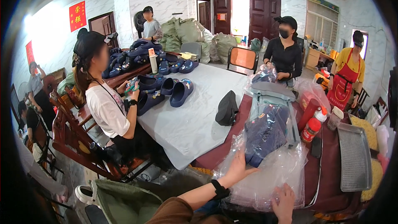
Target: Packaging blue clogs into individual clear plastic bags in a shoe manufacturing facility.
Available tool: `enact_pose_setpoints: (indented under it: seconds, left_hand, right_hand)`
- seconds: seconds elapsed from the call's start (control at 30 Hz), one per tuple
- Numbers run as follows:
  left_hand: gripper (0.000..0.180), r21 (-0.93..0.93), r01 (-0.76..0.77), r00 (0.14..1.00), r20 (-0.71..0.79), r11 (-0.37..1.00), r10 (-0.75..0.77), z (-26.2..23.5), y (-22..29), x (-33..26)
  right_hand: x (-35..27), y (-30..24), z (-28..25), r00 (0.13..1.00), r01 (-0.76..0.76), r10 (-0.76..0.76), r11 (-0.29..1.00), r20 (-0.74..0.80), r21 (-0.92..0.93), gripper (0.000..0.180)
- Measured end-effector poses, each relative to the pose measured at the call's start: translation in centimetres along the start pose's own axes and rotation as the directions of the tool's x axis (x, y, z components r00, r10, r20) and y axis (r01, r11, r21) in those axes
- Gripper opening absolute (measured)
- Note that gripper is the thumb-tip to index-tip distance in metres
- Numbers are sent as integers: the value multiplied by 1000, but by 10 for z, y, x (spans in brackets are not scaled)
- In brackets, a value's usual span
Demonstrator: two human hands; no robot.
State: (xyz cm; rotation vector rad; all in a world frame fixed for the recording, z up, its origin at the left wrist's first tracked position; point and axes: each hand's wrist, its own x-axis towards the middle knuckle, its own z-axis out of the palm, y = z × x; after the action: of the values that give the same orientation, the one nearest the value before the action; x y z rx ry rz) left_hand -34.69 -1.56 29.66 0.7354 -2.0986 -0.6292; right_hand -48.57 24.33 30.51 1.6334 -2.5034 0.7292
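In front of me a pair of navy clogs (265, 137) lies inside a clear plastic bag, below a grey stand (273, 91) with a rounded top and side legs. My left hand (239, 168), a black band at its wrist, rests against the near end of this bagged pair, thumb and fingers apart. Loose clear plastic bags (261, 186) are stacked flat toward me. On their right edge lies my right hand (284, 202) with its fingers spread. Neither hand is wrapped around anything.
A black cap (227, 108) lies on the white table cover (199, 99). To the right stand a red-lidded jar (311, 131), a white bottle (320, 114) and a perforated metal tray (354, 157). Co-workers handle clogs (181, 92) at left and bagged goods opposite. A green sack (120, 203) is beside me.
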Motion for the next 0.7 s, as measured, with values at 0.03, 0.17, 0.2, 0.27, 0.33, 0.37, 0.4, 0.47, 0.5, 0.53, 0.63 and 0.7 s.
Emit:
enact_pose_setpoints:
  seconds: [0.03,0.17,0.2,0.27,0.33,0.37,0.4,0.47,0.5,0.53,0.63,0.7]
  left_hand:
    - [124,-34,29,998,49,999,-27,-2,0,0]
    - [124,-42,23,994,109,999,-18,-10,-3,-5]
    - [124,-46,24,993,113,999,-19,-14,0,-5]
    - [123,-89,75,990,127,993,-63,-25,14,-6]
    - [119,-59,45,997,60,997,-42,-31,23,-12]
    - [116,-27,11,1000,-7,1000,-12,-34,28,-14]
    - [116,-25,17,1000,-8,1000,-17,-40,35,-16]
    - [107,212,-158,976,-117,965,185,-52,49,-14]
    - [107,211,-155,976,-116,965,182,-55,52,-15]
    - [94,166,-294,948,-71,941,309,-57,53,-15]
    - [75,53,-563,826,57,825,561,-54,51,-20]
    - [68,-23,-682,722,133,731,679,-48,47,-25]
  right_hand:
    - [0,1,0,1000,6,-6,1000,-6,1,51]
    - [-1,0,0,1000,16,-16,1000,14,12,51]
    - [-1,1,1,1000,20,-20,1000,12,-1,51]
    - [-1,1,2,1000,22,-22,1000,17,-12,51]
    - [-1,-1,1,1000,8,-8,1000,17,-16,50]
    - [-1,-1,2,1000,10,-10,1000,22,-15,50]
    - [0,-1,2,1000,17,-17,1000,13,-11,50]
    - [-1,2,4,1000,16,-16,1000,3,-11,50]
    - [-1,3,5,1000,12,-12,999,3,-30,50]
    - [-1,3,6,1000,7,-7,999,1,-50,50]
    - [-1,3,6,1000,25,-25,998,-12,-54,50]
    - [0,0,3,1000,15,-16,998,-4,-56,50]
